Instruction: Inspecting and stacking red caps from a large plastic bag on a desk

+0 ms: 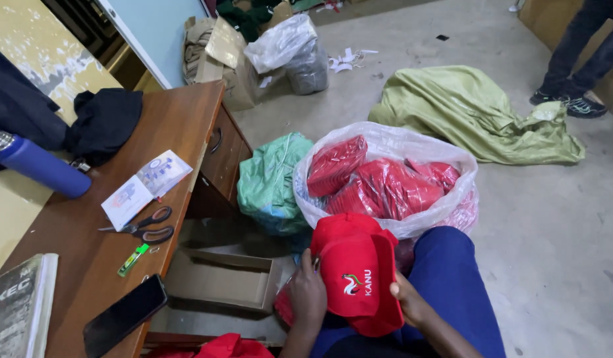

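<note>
Head view, nearest item: stack of red caps [357, 273], peaked, embroidered emblem on the front of the top one, resting on the person's lap over blue trousers [452, 285].
Left hand [309, 292]: fingers curled around the left edge of the stack, grasping it; a scrap of clear plastic wrap shows just beside the hand.
Right hand [407, 299]: fingers closed on the right side of the stack, gripping the lower crown.
Clear plastic sack [392, 140]: on the floor just beyond the knees, mouth open, filled with red caps in shiny plastic packets [386, 185].
Green plastic bag [270, 182]: bunched, on the floor between the sack and the table.
Cardboard box [220, 278]: low, open, on the floor left of the left hand, under the table's edge.
Table [180, 126]: brown wood, with a drawer, at the left.
On the table: black phone [124, 315], face up, at the near edge; green lighter [132, 259]; scissors [147, 225] with red and black handles; small printed booklet [144, 187]; blue bottle [38, 166] lying tilted; black cloth [104, 119]; book [18, 305] at the near left corner.
Olive green sack [472, 113]: crumpled, flat on the concrete floor, well apart from the hands.
Far floor: cardboard with a clear bag [286, 46].
Another person: legs and dark shoes [571, 103], upper right.
</note>
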